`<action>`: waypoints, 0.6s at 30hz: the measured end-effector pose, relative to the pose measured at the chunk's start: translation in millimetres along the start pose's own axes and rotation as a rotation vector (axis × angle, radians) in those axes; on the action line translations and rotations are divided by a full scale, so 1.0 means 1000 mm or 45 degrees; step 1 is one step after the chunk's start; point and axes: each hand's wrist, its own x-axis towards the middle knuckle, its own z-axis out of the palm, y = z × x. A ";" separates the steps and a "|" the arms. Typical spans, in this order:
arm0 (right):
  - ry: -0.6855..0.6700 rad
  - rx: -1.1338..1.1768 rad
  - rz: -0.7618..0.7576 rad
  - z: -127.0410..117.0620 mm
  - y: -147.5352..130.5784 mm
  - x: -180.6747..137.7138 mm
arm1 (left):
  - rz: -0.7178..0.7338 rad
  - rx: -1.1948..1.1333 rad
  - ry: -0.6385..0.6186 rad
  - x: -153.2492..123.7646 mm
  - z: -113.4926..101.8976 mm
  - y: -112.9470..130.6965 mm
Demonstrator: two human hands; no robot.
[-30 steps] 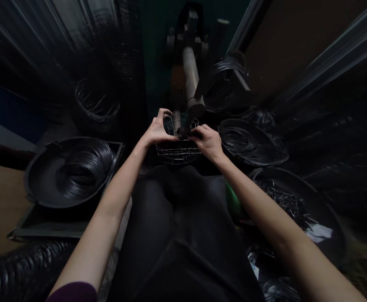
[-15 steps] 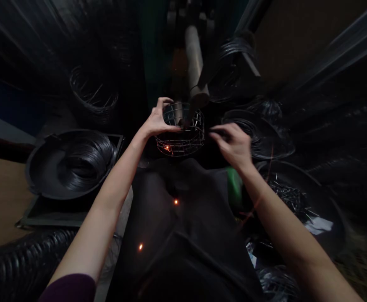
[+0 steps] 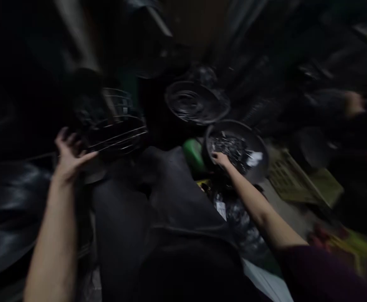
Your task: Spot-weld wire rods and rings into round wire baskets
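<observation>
Right hand (image 3: 221, 159) moved to pan (image 3: 234, 124), apparently touching

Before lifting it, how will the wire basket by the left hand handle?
The wire basket is probably light for its size, being thin open rods. It looks fairly stiff. Its rounded shape might roll if pushed.

The wire basket (image 3: 116, 136) is blurred; the right hand (image 3: 221, 159) is too small to read.

Left hand (image 3: 72, 155) open, fingers spread, empty, just beside a wire-mesh basket (image 3: 117, 136). Right hand (image 3: 221, 158) at the near rim of a dark round pan (image 3: 255, 144) heaped with cut wire pieces (image 3: 230, 149). Green object (image 3: 193, 156) just left of that pan. Wire coil (image 3: 191, 102) sits farther out. Frame dark, blurred.
</observation>
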 end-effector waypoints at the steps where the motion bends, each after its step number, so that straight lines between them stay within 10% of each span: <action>1: -0.005 0.026 0.084 0.002 0.013 0.011 | 0.033 0.029 -0.027 0.011 0.002 0.000; 7: 0.157 0.180 0.247 0.005 0.064 0.047 | 0.178 0.068 -0.100 0.027 0.011 0.010; 18: 0.097 0.164 0.389 0.001 0.058 0.089 | 0.169 0.118 0.033 0.022 0.009 0.022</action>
